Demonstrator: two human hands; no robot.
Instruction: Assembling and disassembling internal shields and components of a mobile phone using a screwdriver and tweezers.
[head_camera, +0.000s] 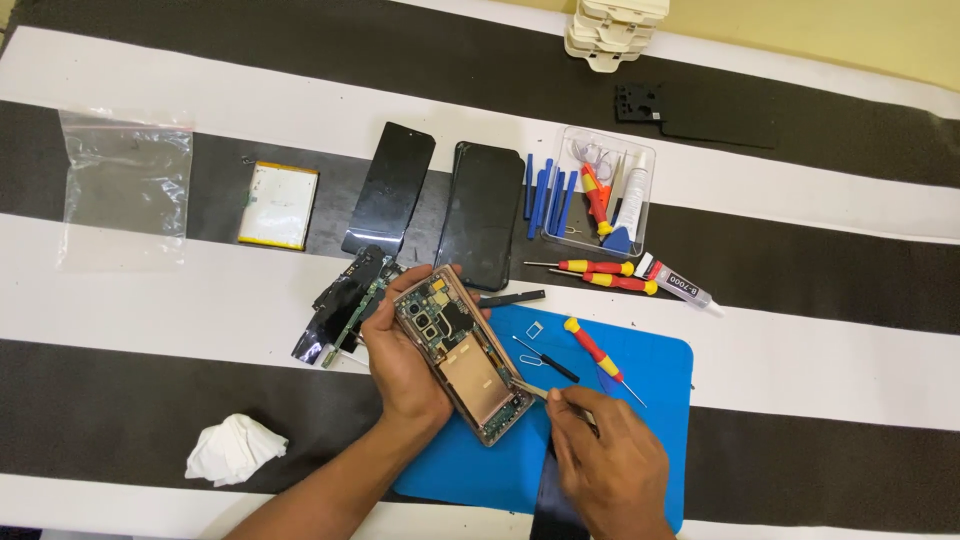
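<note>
My left hand (405, 360) grips an opened phone frame (465, 360), copper coloured, with its circuit board and camera modules exposed, held tilted above a blue work mat (650, 400). My right hand (610, 460) pinches a thin metal tool (530, 388), likely tweezers, whose tip touches the lower right side of the phone frame. Just left of my left hand lies a pile of removed dark parts and a green board (350, 300).
On the black and white striped cloth lie a battery (279, 205), two dark panels (390, 188) (483, 215), blue pry tools (545, 192), red and yellow screwdrivers (600, 272), a glue tube (680, 285), a clear tool tray (600, 190), a plastic bag (125, 185) and a crumpled tissue (235, 448).
</note>
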